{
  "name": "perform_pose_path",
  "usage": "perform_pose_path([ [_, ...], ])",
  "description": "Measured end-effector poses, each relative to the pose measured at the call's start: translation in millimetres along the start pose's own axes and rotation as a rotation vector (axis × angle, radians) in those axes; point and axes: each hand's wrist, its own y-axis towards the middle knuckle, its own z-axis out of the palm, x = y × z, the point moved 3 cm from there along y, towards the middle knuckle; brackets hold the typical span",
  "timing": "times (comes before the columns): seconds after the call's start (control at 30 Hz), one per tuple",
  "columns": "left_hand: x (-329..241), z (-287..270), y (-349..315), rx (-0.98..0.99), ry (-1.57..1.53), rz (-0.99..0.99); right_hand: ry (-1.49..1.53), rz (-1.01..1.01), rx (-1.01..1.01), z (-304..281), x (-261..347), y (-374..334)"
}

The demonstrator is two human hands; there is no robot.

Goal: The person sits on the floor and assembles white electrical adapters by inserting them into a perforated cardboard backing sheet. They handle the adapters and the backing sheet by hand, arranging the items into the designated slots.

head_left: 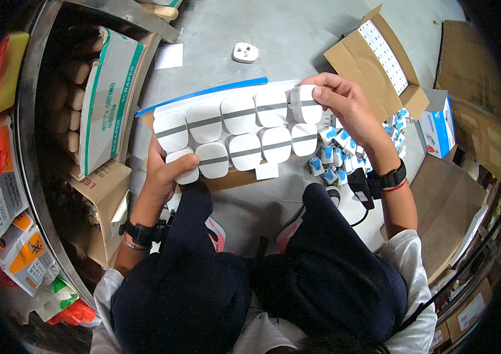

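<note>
Between my hands is a block of several white, rounded-square pieces in two rows, each with a dark grey stripe; they look like plug adaptors. A blue-edged box flap shows behind them, and brown cardboard beneath. My left hand is closed on the near left corner, thumb over the end piece, fingers hidden below. At the far right corner my right hand pinches the end white piece between thumb and fingers. A single white adaptor with socket holes lies on the floor ahead.
Right of the block lies a pile of small blue-and-white items. An open carton and a blue-and-white box stand beyond. A metal shelf with cartons runs along the left. A white card lies on the floor.
</note>
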Motion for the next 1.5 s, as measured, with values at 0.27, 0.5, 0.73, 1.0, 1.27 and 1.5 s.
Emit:
perform_pose_path([
  [0.27, -6.4, 1.6, -0.5, 0.016, 0.036, 0.021, 0.096, -0.008, 0.062, -5.7, -4.9, -1.4],
  [0.5, -12.5, 4.0, -2.0, -0.001, 0.064, 0.026, -0.027, -0.098, -0.031, -0.1, -3.2, -4.2],
  [0.73, -11.0, 2.4, -0.4, 0.018, 0.094, 0.033, -0.119, -0.099, -0.022, 0.7, -1.4, -2.4],
  [1.0, -9.0, 4.0, -0.1, 0.023, 0.05, 0.027, -0.083, -0.012, 0.069, 13.5, -7.2, 3.4],
  [1.27, -3.5, -0.2, -0.2, -0.001, -0.005, -0.004, 0.223, 0.197, 0.089, 24.0, -15.7, 3.8],
  [1.5, 2.5, -7.1, 5.7, 0.117, -0.243, -0.093, 0.548, 0.001, 0.278, 27.8, -1.3, -11.9],
])
